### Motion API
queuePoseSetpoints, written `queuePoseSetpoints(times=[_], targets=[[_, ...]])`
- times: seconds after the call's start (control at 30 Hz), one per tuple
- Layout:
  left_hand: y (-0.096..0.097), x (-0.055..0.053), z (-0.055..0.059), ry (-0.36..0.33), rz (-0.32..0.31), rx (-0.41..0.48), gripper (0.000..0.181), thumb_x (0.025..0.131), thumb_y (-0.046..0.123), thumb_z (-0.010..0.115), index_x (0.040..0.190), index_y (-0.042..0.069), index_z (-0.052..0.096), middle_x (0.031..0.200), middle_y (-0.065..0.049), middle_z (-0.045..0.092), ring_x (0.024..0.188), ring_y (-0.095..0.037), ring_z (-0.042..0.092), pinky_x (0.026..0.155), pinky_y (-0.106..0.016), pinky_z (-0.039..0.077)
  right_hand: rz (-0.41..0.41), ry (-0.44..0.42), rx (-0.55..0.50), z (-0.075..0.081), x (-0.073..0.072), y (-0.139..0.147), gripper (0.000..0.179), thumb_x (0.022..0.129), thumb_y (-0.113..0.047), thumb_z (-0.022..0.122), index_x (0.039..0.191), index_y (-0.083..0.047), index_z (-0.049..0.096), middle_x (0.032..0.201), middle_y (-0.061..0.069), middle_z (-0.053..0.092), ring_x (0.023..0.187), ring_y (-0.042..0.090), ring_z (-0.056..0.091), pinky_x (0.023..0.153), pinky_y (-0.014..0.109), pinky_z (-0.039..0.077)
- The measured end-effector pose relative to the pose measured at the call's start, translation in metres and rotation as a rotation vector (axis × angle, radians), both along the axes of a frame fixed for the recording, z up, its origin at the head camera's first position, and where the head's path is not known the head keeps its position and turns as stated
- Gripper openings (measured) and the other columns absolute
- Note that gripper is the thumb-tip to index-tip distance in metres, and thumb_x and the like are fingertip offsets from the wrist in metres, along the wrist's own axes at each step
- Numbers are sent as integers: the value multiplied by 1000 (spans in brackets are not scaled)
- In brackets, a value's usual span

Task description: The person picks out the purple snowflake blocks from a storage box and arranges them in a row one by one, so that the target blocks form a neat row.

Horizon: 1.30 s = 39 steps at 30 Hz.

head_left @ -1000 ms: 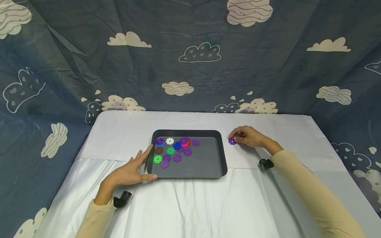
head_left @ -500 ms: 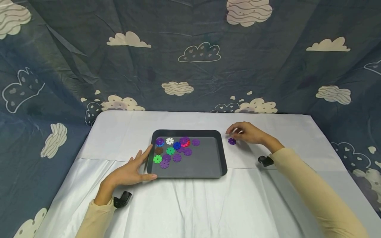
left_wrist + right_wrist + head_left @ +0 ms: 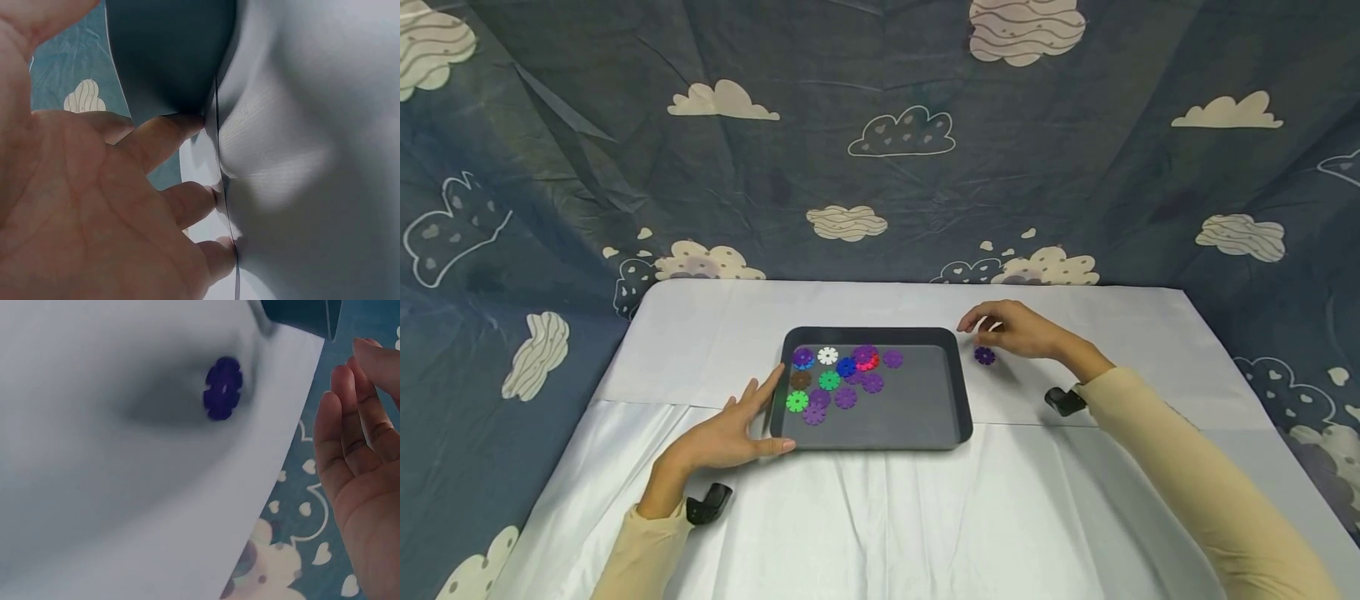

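A dark grey tray (image 3: 917,408) lies on the white cloth, with several notched, flower-like plastic discs in its left half. Purple discs (image 3: 846,398) are most common, among white, blue, red, brown and green ones. My left hand (image 3: 722,433) touches the tray's left side, fingers spread and thumb at the front corner. To the right of the tray, a single dark purple disc (image 3: 984,356) lies on the cloth. Just above it hovers my right hand (image 3: 1018,329), fingers loosely bent with nothing visible between them. In the right wrist view that purple disc (image 3: 222,389) sits apart from the fingers.
A white cloth (image 3: 880,517) covers the table. Behind it and at both sides hangs a dark blue curtain (image 3: 910,200) printed with clouds. A black wrist camera (image 3: 707,503) is worn on the left wrist, another black camera (image 3: 1064,402) on the right.
My right hand has let go of the purple disc and moved up and leftward toward the tray's right edge. The disc stays on the cloth. My left hand has not moved.
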State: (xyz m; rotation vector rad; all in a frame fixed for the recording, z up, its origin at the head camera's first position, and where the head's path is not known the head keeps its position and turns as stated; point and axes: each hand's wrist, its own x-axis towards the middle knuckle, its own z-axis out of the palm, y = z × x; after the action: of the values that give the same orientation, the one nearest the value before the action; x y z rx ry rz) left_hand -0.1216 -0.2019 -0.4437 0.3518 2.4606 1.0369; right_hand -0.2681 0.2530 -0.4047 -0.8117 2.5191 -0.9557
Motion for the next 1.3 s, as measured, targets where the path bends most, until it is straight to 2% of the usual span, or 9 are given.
queuePoseSetpoints(times=[0.33, 0.4, 0.57, 0.73, 0.87, 1.07, 1.13, 1.3], targets=[[0, -1, -2, 2, -5, 17, 112, 84, 51, 77, 163, 29, 0, 165, -29, 0, 151, -50, -6, 116, -73, -1, 55, -28, 2, 9, 2, -21, 25, 94, 1, 67, 118, -4, 69, 118, 15, 68, 95, 23, 66, 77, 33, 57], [0, -1, -3, 2, -5, 24, 112, 84, 52, 77, 163, 29, 0, 166, -27, 1, 152, -47, -6, 117, -71, -2, 70, -27, -2, 11, 1, -25, 25, 93, 1, 67, 118, -4, 69, 118, 14, 68, 96, 24, 66, 81, 36, 57], [1, -1, -4, 1, -7, 17, 111, 84, 53, 76, 163, 30, 0, 165, -30, -1, 151, -51, -5, 117, -72, -1, 101, -14, -7, 19, -1, -38, 25, 92, 1, 69, 116, -4, 70, 117, 13, 69, 99, 25, 65, 91, 44, 56], [0, 0, -1, 5, 2, 14, 111, 84, 52, 76, 163, 30, 1, 165, -28, 1, 152, -49, -5, 117, -72, -1, 140, -30, 12, 26, -1, -55, 24, 94, 0, 67, 118, -3, 70, 117, 15, 69, 101, 24, 65, 92, 44, 55], [0, 1, 1, 3, 3, 17, 111, 84, 52, 77, 163, 29, 2, 166, -27, 2, 152, -48, -5, 117, -72, -1, 191, -30, 19, 25, -2, -69, 24, 94, 0, 67, 117, -2, 69, 116, 15, 69, 99, 22, 66, 90, 40, 56], [0, 0, 1, 15, -1, 10, 111, 84, 51, 76, 163, 28, 2, 165, -30, 2, 151, -51, -4, 117, -72, 0, 249, -19, 77, 15, -3, -88, 22, 93, -1, 69, 115, -3, 70, 111, 14, 71, 92, 18, 64, 78, 31, 55], [0, 0, 1, 16, -3, 8, 111, 84, 51, 76, 163, 28, 1, 164, -31, 2, 150, -52, -3, 116, -73, 0, 264, -23, 96, 14, -3, -94, 22, 92, -2, 69, 114, -3, 70, 111, 15, 71, 91, 17, 63, 77, 30, 54], [0, -1, 1, -4, 6, 12, 112, 83, 53, 77, 163, 29, 2, 166, -27, 2, 152, -49, -5, 117, -72, -1, 314, -34, 132, 11, -1, -109, 23, 91, -2, 71, 114, -2, 70, 109, 13, 70, 90, 15, 63, 80, 28, 54]])
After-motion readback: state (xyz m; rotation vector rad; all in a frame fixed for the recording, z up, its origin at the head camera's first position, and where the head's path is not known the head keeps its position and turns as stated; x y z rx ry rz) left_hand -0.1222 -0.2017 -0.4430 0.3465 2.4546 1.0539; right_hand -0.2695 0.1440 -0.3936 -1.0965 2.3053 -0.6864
